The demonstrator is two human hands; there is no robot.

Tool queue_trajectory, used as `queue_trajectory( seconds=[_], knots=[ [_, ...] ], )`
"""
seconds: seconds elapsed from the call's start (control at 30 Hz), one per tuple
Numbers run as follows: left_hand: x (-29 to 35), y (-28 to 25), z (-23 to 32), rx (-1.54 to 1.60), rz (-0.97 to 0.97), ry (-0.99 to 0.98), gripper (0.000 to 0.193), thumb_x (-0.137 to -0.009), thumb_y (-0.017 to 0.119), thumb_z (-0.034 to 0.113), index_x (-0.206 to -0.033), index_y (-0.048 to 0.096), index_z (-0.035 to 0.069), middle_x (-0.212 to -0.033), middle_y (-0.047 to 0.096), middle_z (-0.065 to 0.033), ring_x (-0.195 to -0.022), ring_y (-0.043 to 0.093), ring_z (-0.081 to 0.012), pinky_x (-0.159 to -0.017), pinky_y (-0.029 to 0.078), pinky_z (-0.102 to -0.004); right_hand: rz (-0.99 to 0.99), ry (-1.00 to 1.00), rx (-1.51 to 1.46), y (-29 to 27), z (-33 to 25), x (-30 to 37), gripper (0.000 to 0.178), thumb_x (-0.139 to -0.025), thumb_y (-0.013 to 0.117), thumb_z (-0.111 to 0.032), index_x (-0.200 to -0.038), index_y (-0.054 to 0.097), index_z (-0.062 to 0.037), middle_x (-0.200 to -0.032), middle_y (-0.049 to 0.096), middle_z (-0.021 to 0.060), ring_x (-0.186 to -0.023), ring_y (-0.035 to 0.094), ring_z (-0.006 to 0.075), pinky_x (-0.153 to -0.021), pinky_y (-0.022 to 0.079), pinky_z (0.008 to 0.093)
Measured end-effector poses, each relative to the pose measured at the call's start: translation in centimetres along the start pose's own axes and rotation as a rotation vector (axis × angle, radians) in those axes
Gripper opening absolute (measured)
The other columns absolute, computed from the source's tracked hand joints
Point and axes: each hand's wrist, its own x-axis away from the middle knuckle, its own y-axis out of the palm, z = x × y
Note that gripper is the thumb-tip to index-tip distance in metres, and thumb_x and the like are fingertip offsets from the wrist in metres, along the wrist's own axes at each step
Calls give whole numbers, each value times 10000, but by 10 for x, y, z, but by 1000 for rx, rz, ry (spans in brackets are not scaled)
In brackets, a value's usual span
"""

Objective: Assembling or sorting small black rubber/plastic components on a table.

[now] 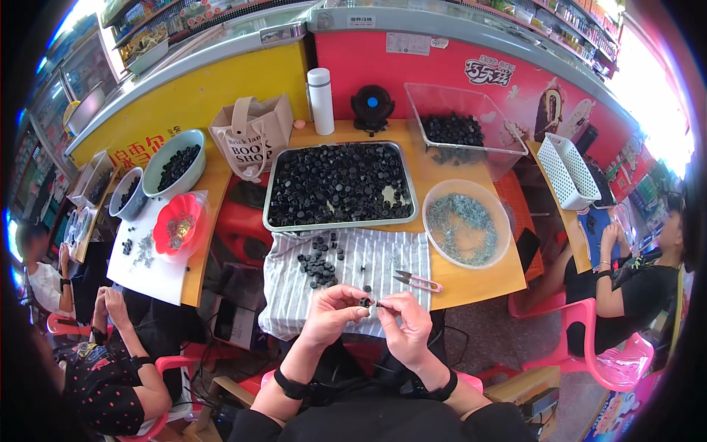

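My left hand (333, 315) pinches a small black round part (364, 302) between thumb and fingertips. Close beside it, the fingers of my right hand (406, 324) are pressed together at the same part, around a tiny dark piece too small to name. Both hands are above the near edge of a grey striped cloth (398, 254). On that cloth lies a loose pile of black parts (318, 269), left of my hands. A pair of pink-handled thread snips (418, 281) rests on its right side.
Beyond the cloth stands a metal tray (339, 225) heaped with black parts. A round tub (505, 234) of bluish-grey scraps and a clear bin (471, 153) are at right. A white bottle (321, 102), small fan (372, 107) and tote bag (250, 132) stand behind. Other people sit either side.
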Motion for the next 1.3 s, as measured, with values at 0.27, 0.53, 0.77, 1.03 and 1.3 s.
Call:
queue_trajectory(
  seconds=[0.27, 0.53, 0.77, 1.03, 1.3],
  knots=[
    [2, -1, -5, 102, -37, 27, 254, -782, 751, -29, -1028, 693, -4, -987, 670, -123, -788, 622, -142, -679, 505, -240, -17, -171, 150, 1, -8, -2, 177, -799, 668, 107, -956, 640, 30, -881, 632, 119, -691, 606, 160, -587, 487, 251],
    [4, -4, -4, 176, -99, 40, 242, -788, 746, -20, -1025, 701, -2, -969, 654, -118, -841, 620, -166, -735, 501, -271, -43, -248, 197, 4, -13, -3, 195, -797, 670, 115, -971, 630, 36, -880, 626, 126, -692, 613, 176, -588, 498, 260],
    [6, -3, -6, 153, -93, 57, 256, -777, 736, -59, -1025, 706, -4, -983, 654, -120, -900, 627, -188, -788, 506, -283, -64, -251, 240, 6, -11, -1, 184, -797, 678, 109, -962, 639, 38, -875, 630, 127, -699, 625, 192, -590, 507, 277],
    [8, -5, -9, 132, -79, 68, 255, -771, 728, -80, -1014, 717, -2, -990, 656, -120, -896, 630, -187, -782, 518, -281, -58, -254, 253, 7, -9, 2, 188, -783, 697, 99, -952, 639, 38, -868, 637, 136, -705, 634, 206, -587, 509, 291],
    [11, 1, -7, 133, -107, 54, 264, -802, 707, -75, -1058, 713, -14, -986, 651, -86, -882, 616, -150, -757, 491, -250, -41, -243, 195, 4, -10, 2, 198, -750, 742, 74, -917, 647, 27, -838, 642, 123, -693, 627, 225, -577, 498, 299]
  ],
)
